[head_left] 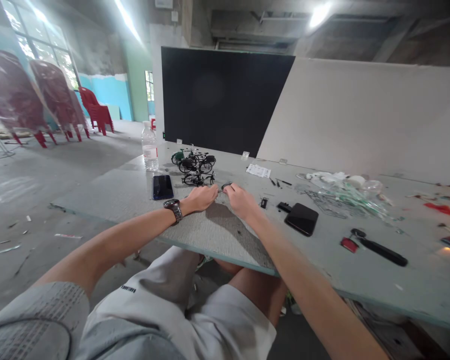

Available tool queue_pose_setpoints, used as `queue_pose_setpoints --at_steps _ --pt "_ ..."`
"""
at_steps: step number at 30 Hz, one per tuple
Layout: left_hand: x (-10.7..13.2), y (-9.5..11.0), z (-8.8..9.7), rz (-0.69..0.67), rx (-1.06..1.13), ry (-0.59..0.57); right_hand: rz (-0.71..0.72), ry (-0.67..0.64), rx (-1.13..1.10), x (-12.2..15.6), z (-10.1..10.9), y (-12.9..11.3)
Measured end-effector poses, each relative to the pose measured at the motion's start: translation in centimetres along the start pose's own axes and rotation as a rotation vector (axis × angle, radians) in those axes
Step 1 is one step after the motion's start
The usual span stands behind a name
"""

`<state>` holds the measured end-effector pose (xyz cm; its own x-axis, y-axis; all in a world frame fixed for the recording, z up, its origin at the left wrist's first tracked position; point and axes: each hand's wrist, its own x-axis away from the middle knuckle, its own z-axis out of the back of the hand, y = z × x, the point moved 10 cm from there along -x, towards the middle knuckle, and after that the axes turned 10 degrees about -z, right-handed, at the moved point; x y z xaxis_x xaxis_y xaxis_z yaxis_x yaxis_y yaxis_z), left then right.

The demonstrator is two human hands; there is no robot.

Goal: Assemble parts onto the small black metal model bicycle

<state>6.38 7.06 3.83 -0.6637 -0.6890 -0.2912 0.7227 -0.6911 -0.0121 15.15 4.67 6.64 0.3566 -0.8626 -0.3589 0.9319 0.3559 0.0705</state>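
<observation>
My left hand [201, 198] rests low over the table with its fingers closed, a wristwatch on the wrist. Close beside it, my right hand [240, 200] pinches a small dark part [226, 185], perhaps a piece of a model bicycle, though its kind is too small to tell. Whatever lies in the left fingers is hidden behind the hand. Just beyond the left hand stand several black miniature bicycles [198, 178], one with a green piece [177, 156] at its rear.
A phone [162, 187] and water bottle [149, 147] are at left. To the right lie a black flat case [302, 218], a black-handled tool [384, 249], a red item [349, 244], wire-like part frames [330, 202] and plastic bags [363, 192]. A dark panel [221, 95] stands behind.
</observation>
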Motion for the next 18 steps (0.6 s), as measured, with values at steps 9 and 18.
queue_pose_setpoints --at_steps 9,18 --pt "0.06 -0.24 -0.21 0.007 -0.009 -0.011 0.031 0.049 -0.051 0.13 0.05 -0.09" --pt "0.14 -0.01 -0.01 -0.009 -0.022 -0.007 0.031 0.072 -0.096 -0.12 -0.23 -0.01"
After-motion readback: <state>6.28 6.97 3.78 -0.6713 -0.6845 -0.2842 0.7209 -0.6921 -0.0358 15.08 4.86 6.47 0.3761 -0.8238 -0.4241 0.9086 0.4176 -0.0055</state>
